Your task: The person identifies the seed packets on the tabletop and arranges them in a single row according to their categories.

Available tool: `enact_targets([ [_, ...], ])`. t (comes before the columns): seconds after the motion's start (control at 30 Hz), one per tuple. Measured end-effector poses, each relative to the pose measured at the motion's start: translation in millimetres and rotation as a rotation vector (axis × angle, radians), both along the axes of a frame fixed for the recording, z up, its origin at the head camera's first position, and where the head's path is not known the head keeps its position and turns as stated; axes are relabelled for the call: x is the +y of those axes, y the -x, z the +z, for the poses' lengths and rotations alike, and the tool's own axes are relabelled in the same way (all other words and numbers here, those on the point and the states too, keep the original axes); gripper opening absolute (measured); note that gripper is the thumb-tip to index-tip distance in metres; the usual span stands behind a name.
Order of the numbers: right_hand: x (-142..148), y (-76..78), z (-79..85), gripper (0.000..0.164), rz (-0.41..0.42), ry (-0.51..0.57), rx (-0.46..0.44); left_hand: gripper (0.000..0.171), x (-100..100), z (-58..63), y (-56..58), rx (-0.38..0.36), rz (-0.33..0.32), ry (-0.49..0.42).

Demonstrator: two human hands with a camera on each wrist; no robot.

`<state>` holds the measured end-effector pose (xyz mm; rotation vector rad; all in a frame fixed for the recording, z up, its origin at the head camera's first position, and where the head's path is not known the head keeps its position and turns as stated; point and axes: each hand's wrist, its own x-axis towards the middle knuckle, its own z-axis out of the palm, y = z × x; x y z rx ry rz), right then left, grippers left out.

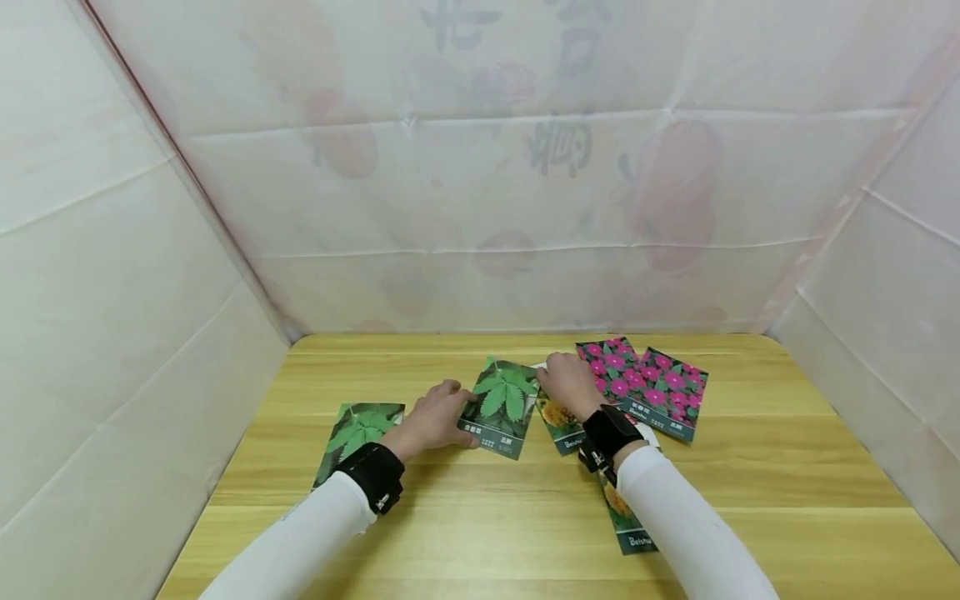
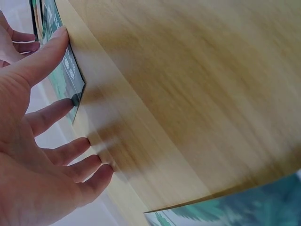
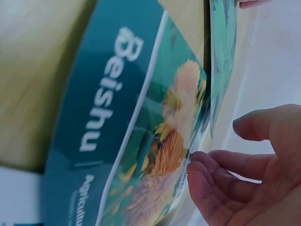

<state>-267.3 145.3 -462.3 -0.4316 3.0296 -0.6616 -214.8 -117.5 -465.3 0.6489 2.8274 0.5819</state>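
Note:
My left hand (image 1: 433, 419) is at the left edge of a green-leaf seed packet (image 1: 501, 407). In the left wrist view, its thumb and index fingertip touch that packet's edges, while the other fingers spread toward the wooden table. My right hand (image 1: 572, 385) reaches over the top of an orange-flower seed packet (image 1: 557, 423), its fingertips close to the green-leaf packet's upper right corner. In the right wrist view, the thumb stands apart from loosely bent fingers (image 3: 202, 183) beside an orange-flower packet (image 3: 164, 141). Whether they touch it is unclear.
A second green-leaf packet (image 1: 360, 429) lies left, partly behind my left hand. Two pink-flower packets (image 1: 611, 358) (image 1: 671, 392) overlap at the right. Another orange-flower packet (image 1: 628, 525) lies partly under my right forearm. White sheeting (image 1: 480, 208) surrounds the wooden table (image 1: 450, 542).

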Motion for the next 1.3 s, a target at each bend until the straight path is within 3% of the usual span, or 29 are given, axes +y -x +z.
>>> enact_targets([
  [0.2, -2.8, 1.2, -1.4, 0.049, -0.002, 0.009, -0.005, 0.071, 0.2, -1.7, 0.3, -0.002, 0.0, -0.007],
  [0.33, -2.0, 3.8, -2.8, 0.045, -0.037, 0.088, -0.065, 0.072, 0.0, -1.7, 0.1, 0.01, 0.002, -0.014],
  [0.57, 7.3, 11.6, -10.3, 0.037, -0.099, 0.379, -0.166, 0.075, 0.3, -0.4, -0.7, 0.002, -0.003, -0.028],
  [0.67, 9.3, 11.3, -7.7, 0.024, -0.158, 0.532, -0.263, 0.075, -1.2, -0.5, -2.2, -0.016, -0.001, -0.047],
  [0.77, 9.7, 9.8, -1.3, 0.025, -0.205, 0.684, -0.369, 0.074, -3.9, -0.4, -1.8, -0.032, 0.011, -0.087],
  [0.87, 10.2, 7.8, 4.4, 0.027, -0.21, 0.754, -0.415, 0.071, -8.2, 4.2, 0.8, -0.028, 0.05, -0.154],
  [1.17, 3.3, -5.6, 8.5, 0.027, -0.178, 0.84, -0.461, 0.048, -36.0, 30.5, 5.7, 0.111, 0.203, -0.348],
  [1.27, -6.9, -12.0, 7.3, 0.027, -0.151, 0.833, -0.462, 0.044, -51.3, 27.9, 1.2, 0.15, 0.203, -0.44],
  [1.3, -11.1, -14.3, 6.8, 0.027, -0.144, 0.831, -0.463, 0.043, -59.0, 17.5, 4.3, 0.186, 0.204, -0.427],
])
